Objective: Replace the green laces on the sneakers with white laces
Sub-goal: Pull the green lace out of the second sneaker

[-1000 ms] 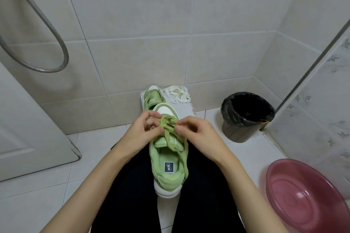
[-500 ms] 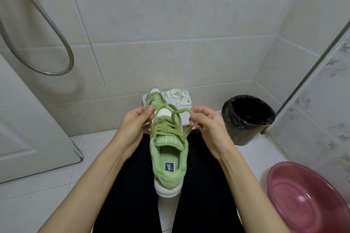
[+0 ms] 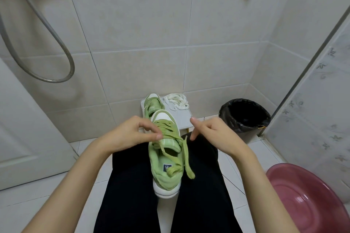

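Observation:
A green sneaker (image 3: pixel 166 178) with a white sole lies on my lap between my black trouser legs, heel toward me. Its green lace (image 3: pixel 187 164) is untied, and both loose ends trail over the collar and heel. My left hand (image 3: pixel 132 135) pinches the crossed lace at the left of the tongue between thumb and fingers. My right hand (image 3: pixel 214 134) hovers just right of the shoe, thumb up, fingers loosely curled, holding nothing. The second green sneaker (image 3: pixel 151 105) and a bundle of white laces (image 3: pixel 177 102) sit on a low white stool (image 3: pixel 182 118) by the wall.
A black-lined bin (image 3: pixel 244 115) stands at the right by a patterned glass panel. A pink basin (image 3: pixel 310 200) lies on the floor at the lower right. A shower hose (image 3: pixel 56 79) hangs at the left above a white door (image 3: pixel 28 128).
The bow has been pulled undone. My right hand has let go of its loop and drawn away to the right, and the lace ends have dropped onto the heel. My left hand keeps its pinch.

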`<action>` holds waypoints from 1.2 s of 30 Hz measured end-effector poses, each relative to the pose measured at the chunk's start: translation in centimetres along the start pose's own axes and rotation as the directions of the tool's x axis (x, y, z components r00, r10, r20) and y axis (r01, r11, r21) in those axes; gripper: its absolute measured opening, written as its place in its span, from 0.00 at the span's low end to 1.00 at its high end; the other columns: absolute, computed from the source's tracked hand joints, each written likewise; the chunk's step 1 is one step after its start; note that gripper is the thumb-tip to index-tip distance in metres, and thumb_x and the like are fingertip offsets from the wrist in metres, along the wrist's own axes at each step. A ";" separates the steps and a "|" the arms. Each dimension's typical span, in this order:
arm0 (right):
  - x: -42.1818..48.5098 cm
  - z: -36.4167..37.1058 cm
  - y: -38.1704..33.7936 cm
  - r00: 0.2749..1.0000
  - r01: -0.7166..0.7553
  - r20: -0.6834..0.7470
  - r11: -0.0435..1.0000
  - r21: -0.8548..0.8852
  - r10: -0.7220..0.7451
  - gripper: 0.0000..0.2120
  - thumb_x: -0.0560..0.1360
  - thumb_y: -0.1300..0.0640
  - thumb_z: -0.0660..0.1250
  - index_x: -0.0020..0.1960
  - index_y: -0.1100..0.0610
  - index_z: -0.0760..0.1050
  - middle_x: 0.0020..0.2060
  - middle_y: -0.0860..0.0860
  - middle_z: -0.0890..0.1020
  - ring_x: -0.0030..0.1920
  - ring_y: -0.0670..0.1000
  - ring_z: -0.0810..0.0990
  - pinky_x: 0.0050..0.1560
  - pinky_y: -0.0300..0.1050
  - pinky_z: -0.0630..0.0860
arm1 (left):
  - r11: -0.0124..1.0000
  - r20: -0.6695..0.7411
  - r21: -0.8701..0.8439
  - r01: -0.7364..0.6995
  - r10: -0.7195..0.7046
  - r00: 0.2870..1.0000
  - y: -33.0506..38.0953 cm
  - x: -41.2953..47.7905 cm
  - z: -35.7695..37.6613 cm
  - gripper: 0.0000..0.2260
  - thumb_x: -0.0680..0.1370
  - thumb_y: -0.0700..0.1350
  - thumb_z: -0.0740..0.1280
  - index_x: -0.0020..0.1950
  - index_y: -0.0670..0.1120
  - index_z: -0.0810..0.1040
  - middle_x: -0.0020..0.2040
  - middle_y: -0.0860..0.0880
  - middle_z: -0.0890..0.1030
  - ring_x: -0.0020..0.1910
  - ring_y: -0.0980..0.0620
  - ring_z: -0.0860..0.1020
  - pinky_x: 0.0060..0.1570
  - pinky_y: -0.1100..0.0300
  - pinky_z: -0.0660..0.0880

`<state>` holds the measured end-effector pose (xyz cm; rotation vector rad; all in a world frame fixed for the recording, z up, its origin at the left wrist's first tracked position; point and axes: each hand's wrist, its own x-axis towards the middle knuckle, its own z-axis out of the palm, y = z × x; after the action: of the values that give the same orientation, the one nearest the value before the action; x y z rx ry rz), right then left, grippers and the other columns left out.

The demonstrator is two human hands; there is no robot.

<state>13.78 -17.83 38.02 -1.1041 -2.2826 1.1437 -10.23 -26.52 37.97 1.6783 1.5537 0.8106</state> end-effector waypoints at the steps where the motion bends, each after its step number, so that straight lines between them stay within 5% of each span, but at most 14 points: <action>1: 0.4 0.5 0.3 0.998 -0.011 -0.068 1.000 0.009 0.012 0.23 0.79 0.41 0.58 0.36 0.53 0.82 0.31 0.38 0.81 0.35 0.35 0.76 0.37 0.28 0.65 | 0.999 -0.116 0.033 0.038 -0.034 0.993 -0.7 0.2 0.3 0.03 0.72 0.46 0.73 0.41 0.56 0.83 0.42 0.55 0.84 0.41 0.64 0.77 0.43 0.76 0.68; 3: 1.5 1.9 0.5 0.995 -0.004 -0.102 1.000 0.000 0.004 0.13 0.78 0.46 0.63 0.40 0.50 0.81 0.35 0.39 0.81 0.36 0.36 0.75 0.39 0.33 0.67 | 0.990 -0.276 0.044 0.131 -0.114 0.954 -1.9 0.4 1.0 0.05 0.74 0.44 0.72 0.42 0.54 0.81 0.42 0.54 0.82 0.38 0.61 0.75 0.41 0.71 0.69; 5: 2.6 3.8 0.3 1.000 0.001 -0.003 0.991 -0.135 -0.002 0.06 0.76 0.49 0.67 0.48 0.49 0.80 0.43 0.42 0.78 0.42 0.39 0.74 0.45 0.39 0.70 | 0.980 -0.290 -0.001 0.200 -0.192 0.938 -2.8 0.4 2.2 0.03 0.74 0.44 0.72 0.45 0.51 0.80 0.44 0.50 0.82 0.40 0.55 0.76 0.44 0.64 0.72; 8: 3.6 6.0 0.4 1.000 -0.001 0.000 0.950 -0.312 0.001 0.05 0.75 0.52 0.67 0.46 0.53 0.79 0.45 0.46 0.74 0.49 0.49 0.74 0.49 0.45 0.70 | 0.970 -0.302 -0.095 0.222 -0.241 0.922 -3.7 0.2 4.2 0.07 0.73 0.45 0.73 0.46 0.51 0.76 0.46 0.48 0.80 0.37 0.54 0.74 0.40 0.68 0.72; 11: 3.3 6.7 0.6 0.994 0.014 -0.096 0.950 -0.311 -0.046 0.07 0.77 0.53 0.65 0.42 0.55 0.76 0.42 0.47 0.75 0.44 0.49 0.74 0.44 0.44 0.68 | 0.970 -0.402 -0.118 0.214 -0.244 0.882 -4.0 0.2 5.5 0.09 0.72 0.48 0.73 0.47 0.53 0.74 0.49 0.50 0.76 0.41 0.55 0.74 0.43 0.66 0.72; 15: 2.3 6.5 0.8 0.990 0.033 -0.134 0.995 -0.096 -0.046 0.08 0.77 0.53 0.65 0.40 0.53 0.75 0.35 0.45 0.78 0.37 0.43 0.74 0.37 0.37 0.67 | 0.984 -0.354 -0.030 0.174 -0.173 0.919 -3.2 0.5 6.3 0.20 0.69 0.54 0.75 0.57 0.59 0.72 0.59 0.59 0.67 0.59 0.63 0.66 0.57 0.74 0.62; 18: 1.9 5.6 1.5 0.999 -0.015 -0.051 0.999 0.039 0.017 0.09 0.77 0.55 0.65 0.39 0.53 0.74 0.33 0.45 0.80 0.36 0.43 0.75 0.42 0.44 0.71 | 0.986 -0.216 0.090 0.138 -0.116 0.970 -2.7 0.7 7.2 0.27 0.70 0.53 0.74 0.67 0.56 0.70 0.69 0.57 0.58 0.70 0.60 0.55 0.67 0.65 0.54; 20: 2.1 4.6 1.9 0.998 -0.054 0.031 0.996 0.071 0.052 0.09 0.77 0.55 0.65 0.39 0.55 0.75 0.33 0.47 0.79 0.36 0.46 0.75 0.43 0.49 0.73 | 0.987 -0.181 0.096 0.131 -0.112 0.977 -2.6 0.7 7.3 0.27 0.72 0.53 0.72 0.69 0.55 0.68 0.71 0.57 0.56 0.70 0.61 0.52 0.67 0.64 0.52; 26: 3.5 2.4 1.2 0.934 -0.104 0.346 0.994 0.036 0.085 0.14 0.77 0.57 0.65 0.32 0.54 0.74 0.25 0.45 0.72 0.24 0.41 0.67 0.27 0.33 0.64 | 0.987 -0.201 0.103 0.123 -0.100 0.974 -2.5 0.5 8.0 0.25 0.73 0.48 0.72 0.67 0.55 0.67 0.66 0.60 0.57 0.69 0.60 0.52 0.66 0.63 0.53; 31: 4.3 1.9 0.9 0.916 -0.075 0.398 0.995 0.066 0.043 0.12 0.74 0.59 0.68 0.32 0.57 0.74 0.24 0.44 0.74 0.27 0.41 0.70 0.31 0.29 0.66 | 0.985 -0.261 0.130 0.115 -0.078 0.962 -3.1 0.1 8.3 0.24 0.73 0.43 0.72 0.66 0.54 0.69 0.66 0.62 0.58 0.69 0.62 0.54 0.66 0.64 0.53; 36: 3.8 3.1 2.5 0.960 -0.151 0.277 0.894 0.421 0.032 0.06 0.72 0.71 0.68 0.42 0.61 0.79 0.33 0.53 0.80 0.34 0.45 0.78 0.41 0.35 0.75 | 0.990 -0.247 0.024 0.136 -0.126 0.961 -3.5 0.1 7.5 0.22 0.72 0.45 0.74 0.61 0.57 0.70 0.65 0.60 0.61 0.70 0.58 0.57 0.70 0.60 0.56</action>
<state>10.74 -15.59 33.99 -0.9307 -2.0081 1.8315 -5.98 -26.86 30.90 1.5287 1.8404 0.9498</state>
